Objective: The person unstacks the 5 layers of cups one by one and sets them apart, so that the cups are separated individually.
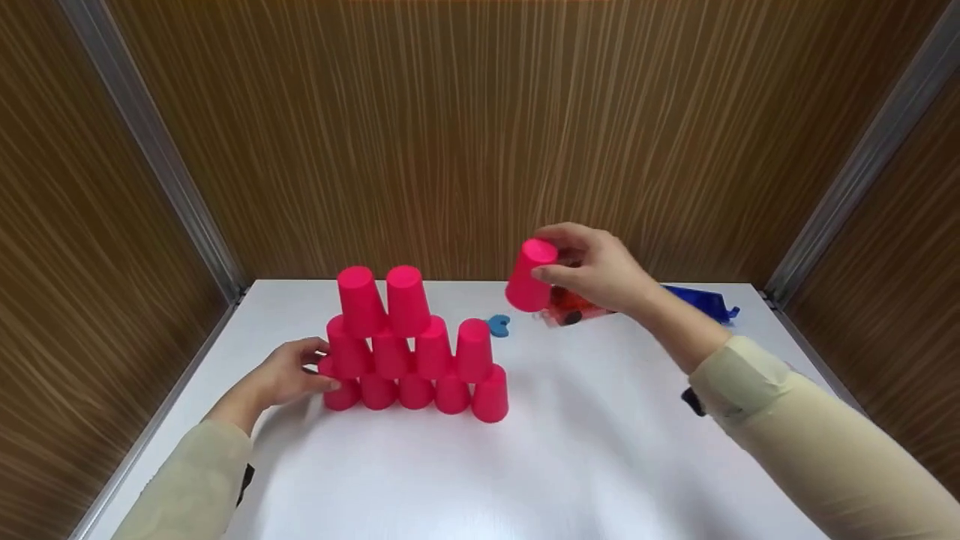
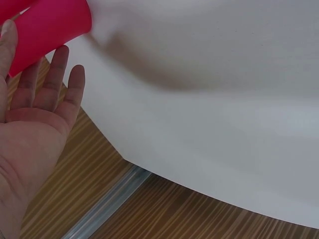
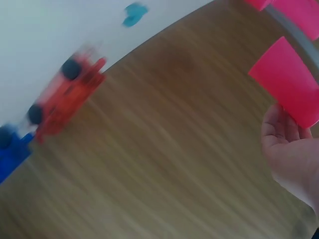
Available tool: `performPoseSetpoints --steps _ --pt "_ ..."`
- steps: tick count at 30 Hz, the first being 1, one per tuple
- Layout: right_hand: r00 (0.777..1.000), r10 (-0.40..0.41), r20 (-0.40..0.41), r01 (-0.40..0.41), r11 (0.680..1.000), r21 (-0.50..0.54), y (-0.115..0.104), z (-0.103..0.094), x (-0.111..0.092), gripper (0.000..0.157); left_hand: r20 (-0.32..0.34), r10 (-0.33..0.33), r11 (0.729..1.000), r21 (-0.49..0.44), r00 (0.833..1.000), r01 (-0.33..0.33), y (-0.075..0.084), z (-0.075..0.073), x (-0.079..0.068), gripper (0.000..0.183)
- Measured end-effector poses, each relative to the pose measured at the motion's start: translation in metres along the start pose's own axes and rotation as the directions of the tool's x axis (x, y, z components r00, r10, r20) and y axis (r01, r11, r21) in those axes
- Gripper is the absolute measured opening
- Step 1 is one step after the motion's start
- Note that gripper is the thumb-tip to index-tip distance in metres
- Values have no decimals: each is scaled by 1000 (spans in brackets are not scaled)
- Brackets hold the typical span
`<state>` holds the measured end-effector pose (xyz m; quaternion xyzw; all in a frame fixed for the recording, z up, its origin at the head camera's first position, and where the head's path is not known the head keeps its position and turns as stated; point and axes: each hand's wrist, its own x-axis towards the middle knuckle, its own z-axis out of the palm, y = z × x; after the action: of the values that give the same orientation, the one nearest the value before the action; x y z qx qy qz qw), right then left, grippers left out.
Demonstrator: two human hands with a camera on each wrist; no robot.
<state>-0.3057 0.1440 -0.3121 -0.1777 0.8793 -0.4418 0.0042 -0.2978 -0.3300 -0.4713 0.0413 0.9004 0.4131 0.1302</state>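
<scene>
Pink plastic cups, all upside down, form a stacked wall on the white table. Its bottom row (image 1: 490, 397) has several cups, the middle row (image 1: 474, 352) several more, and two top cups (image 1: 409, 304) stand at the left. My right hand (image 1: 600, 266) grips another inverted pink cup (image 1: 527, 281) in the air, right of the stack, thumb in front and fingers behind. At the stack's left end, my left hand (image 1: 285, 371) rests beside the lower cups. The left wrist view shows its fingers extended along an end cup (image 2: 52, 32).
Behind the raised cup lie a red toy vehicle (image 3: 67, 97) and a blue one (image 1: 701, 302) near the table's back edge. A small blue piece (image 1: 499, 325) sits behind the stack. Wood-patterned panels (image 1: 450, 150) enclose the table at the back and sides.
</scene>
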Motion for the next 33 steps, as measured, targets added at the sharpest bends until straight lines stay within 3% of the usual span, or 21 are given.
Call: performPoseSetpoints --steps 9,15,23,33 --pt "998 57 -23 -58 996 -63 49 -56 -21 69 1 -15 1000 -10 1000 15 -2 -1 -4 63" --pt "993 107 -54 -112 987 -117 83 -80 -38 71 1 -14 1000 -20 1000 14 -2 -4 -7 67" --pt "976 212 -37 -215 972 -94 127 -89 -54 78 2 -10 1000 -9 1000 10 -4 -7 -10 65" --pt "967 256 7 -255 964 -81 168 -88 -65 75 3 -5 1000 -18 1000 5 -5 -8 -13 66"
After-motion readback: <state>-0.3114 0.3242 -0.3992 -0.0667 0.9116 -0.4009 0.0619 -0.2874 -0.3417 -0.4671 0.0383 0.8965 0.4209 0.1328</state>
